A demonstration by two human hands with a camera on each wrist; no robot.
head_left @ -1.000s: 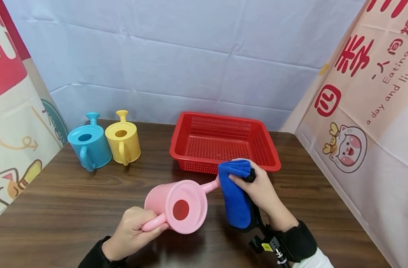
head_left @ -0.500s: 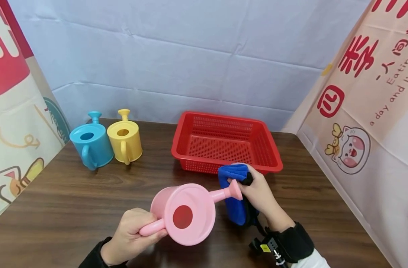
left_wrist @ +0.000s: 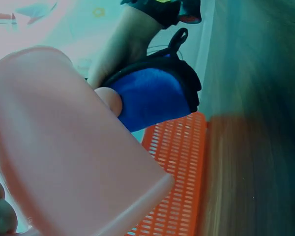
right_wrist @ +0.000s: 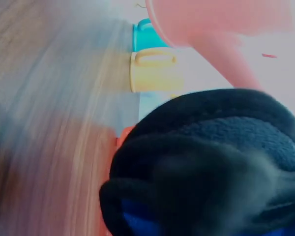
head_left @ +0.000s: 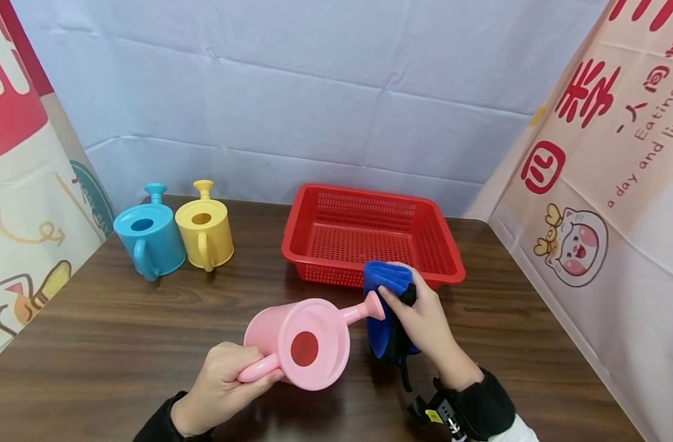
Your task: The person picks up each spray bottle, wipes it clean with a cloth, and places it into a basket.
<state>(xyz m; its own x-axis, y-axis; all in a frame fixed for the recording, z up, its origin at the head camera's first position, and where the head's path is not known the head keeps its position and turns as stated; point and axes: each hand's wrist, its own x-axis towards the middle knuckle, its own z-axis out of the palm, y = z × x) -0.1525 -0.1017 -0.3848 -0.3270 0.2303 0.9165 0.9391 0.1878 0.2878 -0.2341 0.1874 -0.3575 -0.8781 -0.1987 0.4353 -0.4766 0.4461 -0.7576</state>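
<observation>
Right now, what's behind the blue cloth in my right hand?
In the head view, the red basket shows beyond the blue cloth and right hand; part of its near wall behind them is covered.

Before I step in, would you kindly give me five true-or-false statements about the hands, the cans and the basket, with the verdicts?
1. The left hand holds the pink can by its handle. True.
2. The right hand grips the pink can's handle. False: it holds the blue cloth.
3. The blue can and the yellow can stand side by side on the table. True.
4. The yellow can lies inside the red basket. False: it stands upright on the table, left of the basket.
5. The pink can stands upright on the table. False: it is held tilted above it.
</observation>
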